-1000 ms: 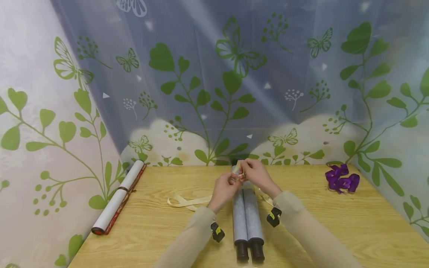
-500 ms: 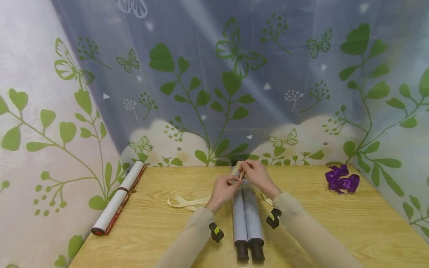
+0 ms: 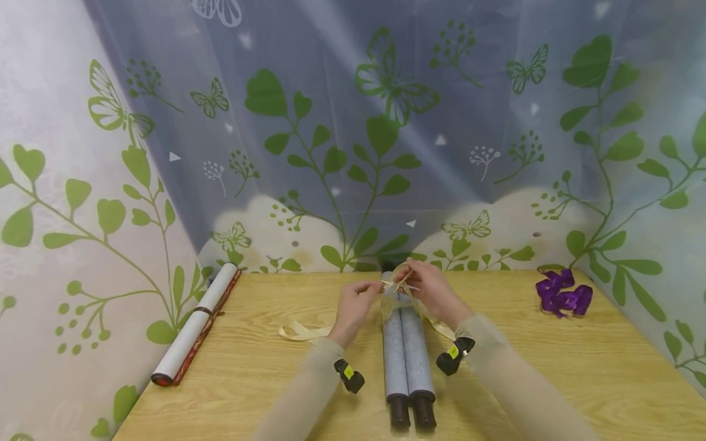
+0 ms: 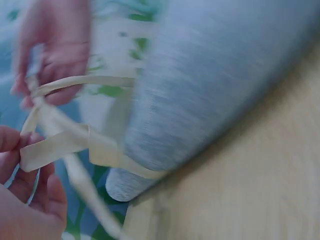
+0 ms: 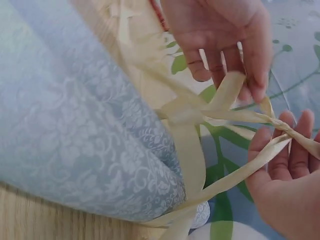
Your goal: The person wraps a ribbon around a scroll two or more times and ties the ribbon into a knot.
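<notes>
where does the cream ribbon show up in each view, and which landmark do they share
Head: the cream ribbon is just right of and below centre, with lengths lying to both sides.
Left wrist: cream ribbon mostly in the left half.
Right wrist: cream ribbon through the middle, reaching the right edge.
Shared landmark: the blue-grey rolls, at least one showing in every view.

Both beige-sleeved arms (image 3: 300, 389) are extended forward — the bare left hand (image 3: 354, 305) is held in a pinch, the bare right hand (image 3: 432, 293) with fingers curled
</notes>
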Tool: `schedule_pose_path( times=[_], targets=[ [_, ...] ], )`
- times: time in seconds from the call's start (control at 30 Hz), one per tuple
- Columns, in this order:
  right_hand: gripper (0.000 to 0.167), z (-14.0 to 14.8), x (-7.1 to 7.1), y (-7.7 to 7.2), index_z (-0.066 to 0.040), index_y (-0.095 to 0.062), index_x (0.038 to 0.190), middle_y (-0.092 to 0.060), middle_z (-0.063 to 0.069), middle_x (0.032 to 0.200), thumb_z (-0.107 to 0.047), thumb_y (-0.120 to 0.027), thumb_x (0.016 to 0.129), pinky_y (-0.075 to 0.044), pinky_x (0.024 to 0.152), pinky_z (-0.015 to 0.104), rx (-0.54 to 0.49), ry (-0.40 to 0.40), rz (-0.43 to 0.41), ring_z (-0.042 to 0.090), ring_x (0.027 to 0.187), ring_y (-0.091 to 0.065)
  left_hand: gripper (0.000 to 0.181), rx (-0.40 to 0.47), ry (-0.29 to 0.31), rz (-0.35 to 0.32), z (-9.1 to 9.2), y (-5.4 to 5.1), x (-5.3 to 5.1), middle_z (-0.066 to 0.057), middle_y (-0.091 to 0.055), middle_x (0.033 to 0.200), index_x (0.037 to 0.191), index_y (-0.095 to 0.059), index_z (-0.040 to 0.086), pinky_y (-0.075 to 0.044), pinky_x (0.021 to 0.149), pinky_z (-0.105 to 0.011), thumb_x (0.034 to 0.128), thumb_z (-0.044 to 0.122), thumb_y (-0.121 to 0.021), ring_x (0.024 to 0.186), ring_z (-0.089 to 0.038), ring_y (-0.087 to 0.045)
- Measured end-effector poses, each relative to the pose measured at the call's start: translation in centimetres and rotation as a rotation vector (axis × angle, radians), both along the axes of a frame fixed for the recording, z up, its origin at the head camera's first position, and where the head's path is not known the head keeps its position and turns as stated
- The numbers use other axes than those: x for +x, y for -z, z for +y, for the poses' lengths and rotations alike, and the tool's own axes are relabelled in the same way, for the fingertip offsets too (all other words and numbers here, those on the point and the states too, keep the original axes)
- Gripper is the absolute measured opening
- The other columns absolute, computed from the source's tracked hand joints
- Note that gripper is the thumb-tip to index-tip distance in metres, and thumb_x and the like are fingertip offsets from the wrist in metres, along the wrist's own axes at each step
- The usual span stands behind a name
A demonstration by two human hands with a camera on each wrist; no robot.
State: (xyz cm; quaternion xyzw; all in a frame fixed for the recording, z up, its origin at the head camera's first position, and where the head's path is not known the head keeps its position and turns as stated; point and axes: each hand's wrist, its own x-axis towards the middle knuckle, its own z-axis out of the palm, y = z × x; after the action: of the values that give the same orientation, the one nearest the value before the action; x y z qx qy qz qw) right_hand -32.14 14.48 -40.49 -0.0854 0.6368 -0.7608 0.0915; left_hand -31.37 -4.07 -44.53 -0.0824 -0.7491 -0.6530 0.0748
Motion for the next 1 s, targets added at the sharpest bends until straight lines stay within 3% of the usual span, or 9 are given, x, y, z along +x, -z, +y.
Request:
schedule_pose_path(
  times=[0.2, 0.27, 0.37, 0.47, 0.6, 0.7, 0.83, 1.0],
  targets=[
    [0.04, 2.3, -0.3, -0.4, -0.017, -0.056, 0.077, -0.06, -0.007, 0.071, -0.03, -0.034, 0.108, -0.048, 0.089, 0.031, -0.302, -0.077, -0.087, 0.01, 0.081, -0.061, 0.02, 0.36, 0.114, -0.128, -1.9, -0.8, -1.0, 0.002, -0.071, 0.084, 0.102, -0.072, -0.005, -0.053, 0.075, -0.026, 0.0956, 0.011, -0.063, 0.074, -0.009, -0.061],
    [0.04, 3.4, -0.4, -0.6, -0.016, -0.056, 0.078, -0.054, -0.006, 0.065, -0.029, -0.032, 0.108, -0.048, 0.089, 0.03, -0.436, -0.088, -0.117, 0.011, 0.076, -0.059, 0.015, 0.429, 0.155, -0.161, -2.7, -1.1, -1.1, 0.005, -0.067, 0.082, 0.099, -0.073, 0.0, -0.051, 0.067, -0.023, 0.0961, 0.009, -0.061, 0.066, -0.008, -0.056],
    [0.039, 5.1, -0.6, -0.7, -0.014, -0.055, 0.081, -0.047, -0.005, 0.059, -0.029, -0.032, 0.108, -0.048, 0.084, 0.027, -0.595, -0.091, -0.134, 0.011, 0.068, -0.054, 0.012, 0.426, 0.186, -0.173, -4.1, -1.8, -1.2, 0.006, -0.061, 0.076, 0.098, -0.073, 0.005, -0.04, 0.053, -0.02, 0.0959, 0.009, -0.062, 0.053, -0.006, -0.04],
    [0.036, 6.8, -0.7, -0.7, -0.013, -0.054, 0.08, -0.044, -0.004, 0.057, -0.031, -0.036, 0.107, -0.045, 0.073, 0.025, -0.721, -0.102, -0.14, 0.011, 0.06, -0.047, 0.013, 0.255, 0.175, -0.135, -5.7, -2.7, -1.5, 0.006, -0.055, 0.071, 0.103, -0.073, 0.008, -0.028, 0.049, -0.022, 0.0947, 0.014, -0.065, 0.049, -0.007, -0.028],
    [0.034, 8.9, -0.7, -0.6, -0.014, -0.045, 0.078, -0.034, -0.003, 0.059, -0.031, -0.037, 0.106, -0.036, 0.066, 0.024, -0.798, -0.13, -0.151, 0.011, 0.058, -0.03, 0.015, -0.14, 0.16, -0.006, -7.7, -3.9, -1.7, 0.005, -0.065, 0.085, 0.102, -0.076, 0.012, -0.04, 0.059, -0.026, 0.0925, 0.022, -0.069, 0.062, -0.008, -0.047],
    [0.032, 10.1, -0.5, -0.7, -0.014, -0.041, 0.078, -0.026, -0.004, 0.063, -0.03, -0.038, 0.105, -0.028, 0.064, 0.024, -0.8, -0.122, -0.139, 0.011, 0.06, -0.021, 0.014, -0.402, 0.17, 0.109, -8.5, -4.7, -1.7, 0.003, -0.071, 0.097, 0.095, -0.078, 0.016, -0.049, 0.073, -0.032, 0.0901, 0.027, -0.072, 0.081, -0.012, -0.059],
    [0.031, 11.5, -0.4, -1.0, -0.012, -0.044, 0.08, -0.023, -0.003, 0.065, -0.029, -0.037, 0.106, -0.021, 0.064, 0.024, -0.774, -0.112, -0.113, 0.01, 0.06, -0.019, 0.013, -0.607, 0.158, 0.19, -9.2, -5.3, -1.7, 0.002, -0.072, 0.091, 0.085, -0.079, 0.02, -0.052, 0.073, -0.035, 0.0865, 0.032, -0.075, 0.079, -0.014, -0.061],
    [0.03, 13.0, -0.3, -1.5, -0.013, -0.04, 0.082, -0.018, -0.002, 0.067, -0.029, -0.033, 0.106, -0.018, 0.062, 0.024, -0.683, -0.085, -0.083, 0.011, 0.061, -0.014, 0.018, -0.754, 0.093, 0.228, -10.9, -5.1, -1.6, 0.002, -0.073, 0.086, 0.079, -0.078, 0.018, -0.052, 0.071, -0.035, 0.0854, 0.035, -0.076, 0.071, -0.011, -0.061]
  ],
)
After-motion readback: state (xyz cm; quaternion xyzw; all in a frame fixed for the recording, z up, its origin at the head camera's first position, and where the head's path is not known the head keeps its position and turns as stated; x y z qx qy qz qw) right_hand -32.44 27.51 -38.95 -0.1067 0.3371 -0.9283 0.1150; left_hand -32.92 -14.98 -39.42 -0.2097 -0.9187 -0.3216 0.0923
